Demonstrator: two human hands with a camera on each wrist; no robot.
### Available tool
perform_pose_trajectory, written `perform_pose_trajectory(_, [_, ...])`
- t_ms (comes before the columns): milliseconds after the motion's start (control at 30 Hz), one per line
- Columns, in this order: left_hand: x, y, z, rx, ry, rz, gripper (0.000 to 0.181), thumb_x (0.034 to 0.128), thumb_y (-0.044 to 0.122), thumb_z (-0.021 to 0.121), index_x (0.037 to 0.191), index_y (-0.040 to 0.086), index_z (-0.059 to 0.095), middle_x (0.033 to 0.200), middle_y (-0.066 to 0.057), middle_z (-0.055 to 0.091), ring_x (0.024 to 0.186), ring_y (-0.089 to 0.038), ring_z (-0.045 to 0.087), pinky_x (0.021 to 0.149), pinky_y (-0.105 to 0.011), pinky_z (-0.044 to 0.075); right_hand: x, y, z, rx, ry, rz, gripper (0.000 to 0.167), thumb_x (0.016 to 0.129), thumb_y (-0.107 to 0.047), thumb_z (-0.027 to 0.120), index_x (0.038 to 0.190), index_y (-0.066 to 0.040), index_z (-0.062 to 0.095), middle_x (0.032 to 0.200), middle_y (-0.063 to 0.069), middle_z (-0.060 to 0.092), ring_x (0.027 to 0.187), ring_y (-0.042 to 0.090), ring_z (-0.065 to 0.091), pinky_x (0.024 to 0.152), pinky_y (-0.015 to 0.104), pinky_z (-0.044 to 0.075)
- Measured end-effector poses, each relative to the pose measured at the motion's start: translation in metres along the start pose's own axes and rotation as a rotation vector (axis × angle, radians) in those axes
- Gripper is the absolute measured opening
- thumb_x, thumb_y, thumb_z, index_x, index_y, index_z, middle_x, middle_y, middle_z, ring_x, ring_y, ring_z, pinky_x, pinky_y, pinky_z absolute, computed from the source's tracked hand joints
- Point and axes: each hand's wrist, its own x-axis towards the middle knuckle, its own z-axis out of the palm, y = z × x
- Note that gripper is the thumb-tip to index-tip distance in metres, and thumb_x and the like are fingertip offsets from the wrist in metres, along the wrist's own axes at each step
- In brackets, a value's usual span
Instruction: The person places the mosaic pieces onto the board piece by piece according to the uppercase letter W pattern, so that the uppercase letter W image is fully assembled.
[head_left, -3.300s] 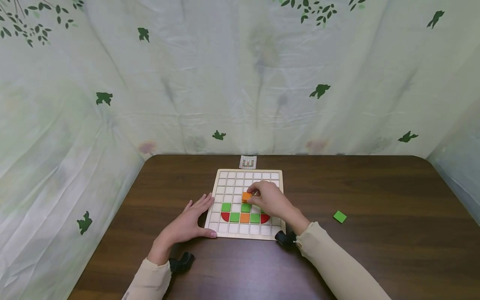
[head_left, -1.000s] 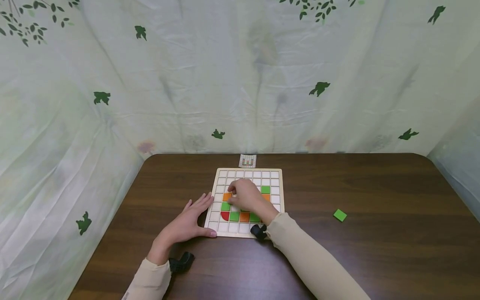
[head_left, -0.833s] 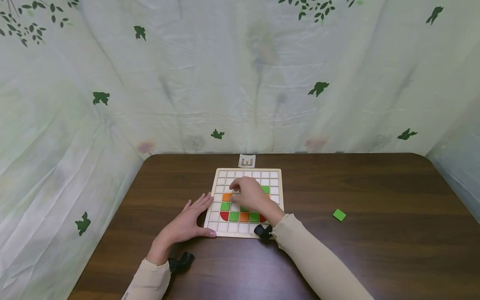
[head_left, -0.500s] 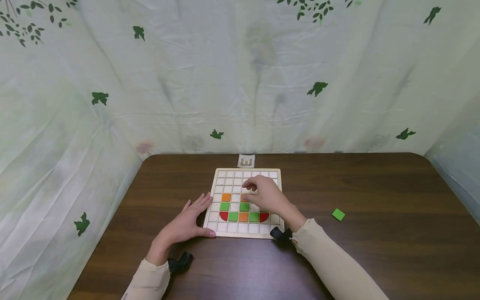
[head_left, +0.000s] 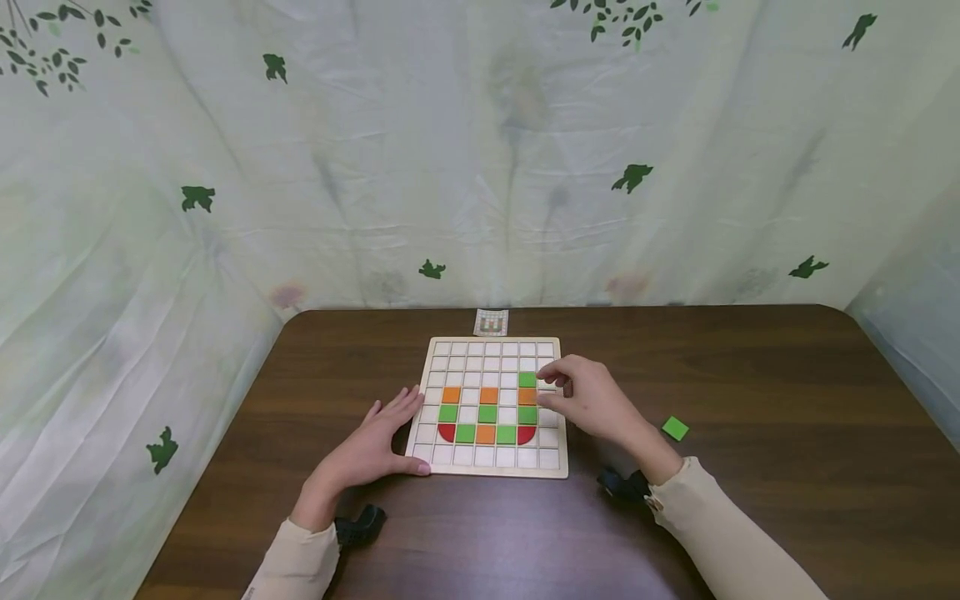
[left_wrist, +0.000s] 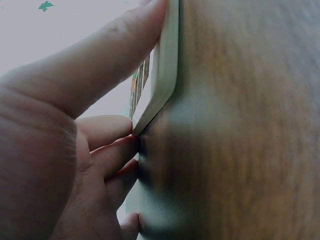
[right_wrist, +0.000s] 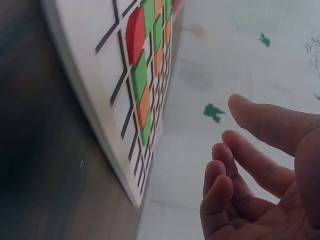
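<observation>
A white gridded board (head_left: 484, 457) in a pale wooden frame lies on the table, with green, orange and red tiles set in its squares. The red tile (head_left: 527, 435) at the right end of the coloured row has a rounded corner. On the board's left edge rests my left hand (head_left: 371, 446), fingers extended and thumb touching the near corner. My right hand (head_left: 592, 400) hovers just past the board's right edge, beside the upper green tile (head_left: 527, 379). Nothing shows between its thumb and fingers in the right wrist view. A loose green tile (head_left: 675, 428) lies right of the board.
Behind the board lies a small card (head_left: 491, 322) printed with a coloured grid pattern. The brown table (head_left: 787, 400) extends to both sides. A pale curtain (head_left: 420, 167) with leaf and bird prints hangs behind its far edge.
Orange tiles have been set at the left and middle of one row; the right hand held one over the middle earlier. That hand then moved rightward off the board. The left hand stays put.
</observation>
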Motion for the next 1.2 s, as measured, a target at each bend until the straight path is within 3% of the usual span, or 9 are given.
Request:
perform_pose_trajectory(300, [0.0,-0.002,0.0,-0.007,0.004,0.007,0.111,0.0751,0.051,0.085,0.158,0.004,0.029,0.165,-0.011,0.022,0.153,-0.035,0.013,0.12,-0.062,0.004,-0.031,0.032,-0.026,-0.063,0.051,0.015,0.029,0.087,-0.017,0.08,0.113,-0.006,0.073,0.102,0.005,0.067,0.081,0.016,0.056,0.071,0.034,0.05])
perform_pose_trajectory(567, [0.0,0.0,-0.001,-0.006,0.0,0.005,0.111,0.0751,0.052,0.085,0.158,0.004,0.029,0.165,-0.011,0.022,0.153,-0.035,0.012,0.119,-0.063,0.004,-0.061,0.062,-0.048,-0.108,0.068,0.033,0.028,0.088,-0.018,0.079,0.114,-0.008,0.073,0.102,0.003,0.067,0.084,0.015,0.058,0.071,0.033,0.05])
perform_pose_trajectory(933, [-0.001,0.0,-0.002,-0.008,0.002,0.004,0.111,0.0751,0.05,0.085,0.158,0.004,0.028,0.166,-0.011,0.021,0.153,-0.034,0.012,0.12,-0.062,0.004,-0.089,0.098,-0.072,-0.058,0.029,0.115,0.036,0.092,-0.03,0.075,0.121,-0.01,0.07,0.106,0.002,0.067,0.09,0.016,0.059,0.072,0.028,0.051])
perform_pose_trajectory(1200, [-0.002,0.0,-0.001,-0.003,0.004,0.014,0.11,0.0756,0.048,0.086,0.158,0.003,0.028,0.166,-0.012,0.021,0.153,-0.035,0.012,0.12,-0.061,0.003,-0.099,0.111,-0.086,-0.031,-0.049,0.139,0.04,0.092,-0.024,0.075,0.127,-0.006,0.066,0.11,0.003,0.067,0.093,0.017,0.059,0.07,0.027,0.051])
